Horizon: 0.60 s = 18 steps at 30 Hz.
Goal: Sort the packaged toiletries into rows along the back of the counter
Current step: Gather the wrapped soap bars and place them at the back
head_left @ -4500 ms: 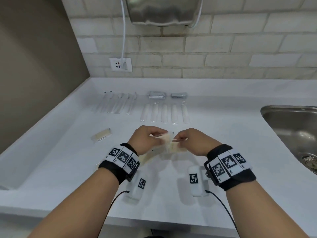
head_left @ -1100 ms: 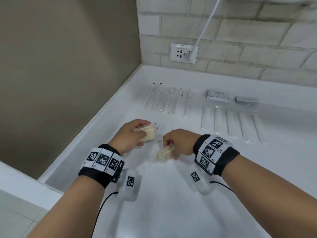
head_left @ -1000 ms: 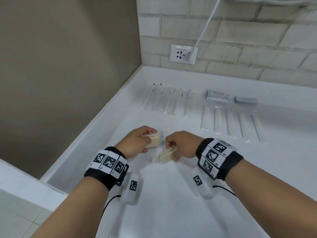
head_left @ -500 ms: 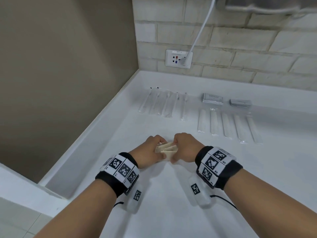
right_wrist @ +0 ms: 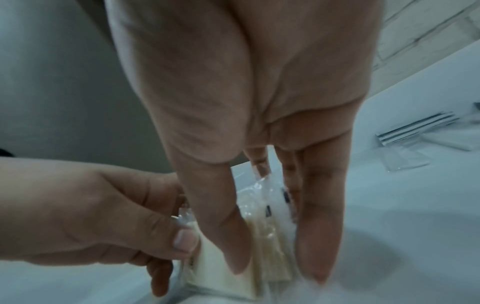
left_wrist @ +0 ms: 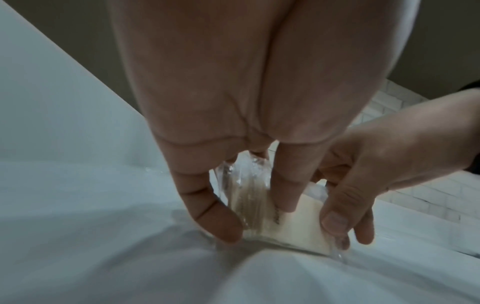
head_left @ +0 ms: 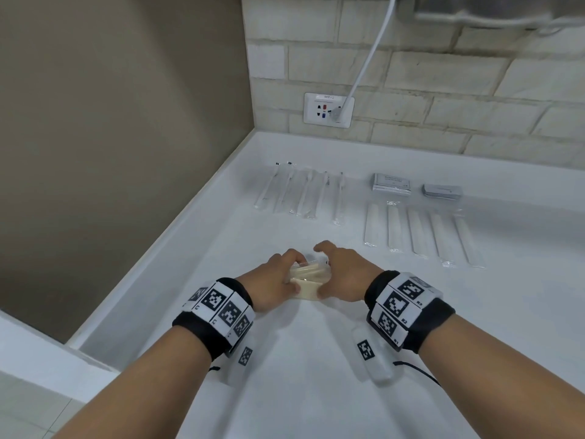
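A small stack of cream packets (head_left: pixel 308 278) in clear wrap stands on edge on the white counter (head_left: pixel 316 391), held between both hands. My left hand (head_left: pixel 292 270) pinches its left end, thumb at the front and fingers behind. My right hand (head_left: pixel 323 270) pinches the right end the same way. In the left wrist view the fingers (left_wrist: pixel 223 224) straddle the cream packets (left_wrist: pixel 293 230). In the right wrist view the thumb and fingers (right_wrist: pixel 319 251) clasp the cream packets (right_wrist: pixel 265 242). At the back lie rows of wrapped toothbrushes (head_left: pixel 300 193) and white wrapped sticks (head_left: pixel 421 232).
Two stacks of grey sachets (head_left: pixel 391 184) sit behind the white sticks near the backsplash. A wall socket (head_left: pixel 327 109) with a plugged white cable is above the corner. The brown side wall (head_left: pixel 110 137) borders the counter's left edge.
Each hand held its own cream packet apart a second ago. The hands have come together and now hold the packets as one stack on the counter.
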Available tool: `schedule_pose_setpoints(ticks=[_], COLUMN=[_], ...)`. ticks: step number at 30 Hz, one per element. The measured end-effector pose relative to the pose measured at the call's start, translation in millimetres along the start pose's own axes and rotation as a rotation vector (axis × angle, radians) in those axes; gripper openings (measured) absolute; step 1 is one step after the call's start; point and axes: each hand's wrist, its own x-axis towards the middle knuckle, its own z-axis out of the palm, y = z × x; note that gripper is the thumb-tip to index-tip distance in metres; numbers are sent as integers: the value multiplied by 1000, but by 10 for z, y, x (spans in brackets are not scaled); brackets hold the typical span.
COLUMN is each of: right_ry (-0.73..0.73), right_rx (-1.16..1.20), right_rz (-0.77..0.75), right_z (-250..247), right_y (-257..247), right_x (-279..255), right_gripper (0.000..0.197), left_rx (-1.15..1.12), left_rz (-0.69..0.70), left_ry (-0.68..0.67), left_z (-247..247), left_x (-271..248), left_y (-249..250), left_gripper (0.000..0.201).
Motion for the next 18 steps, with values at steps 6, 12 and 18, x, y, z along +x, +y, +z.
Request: schedule_pose_setpoints(ticks=[6,12,18], right_ry=[32,52,-15], right_rx=[-195,-195,-273], right_rz=[-106,-138,-126], right_z=[41,126,130], right_y=[-3,36,20], right_x=[4,-4,58], right_gripper=[31,36,39], left_rx=[63,121,158], left_rz=[38,48,33], left_ry=[15,12,20], left_z=[5,57,83], left_x=[1,-7,39], left_y=[49,99,143], left_gripper=[49,43,45])
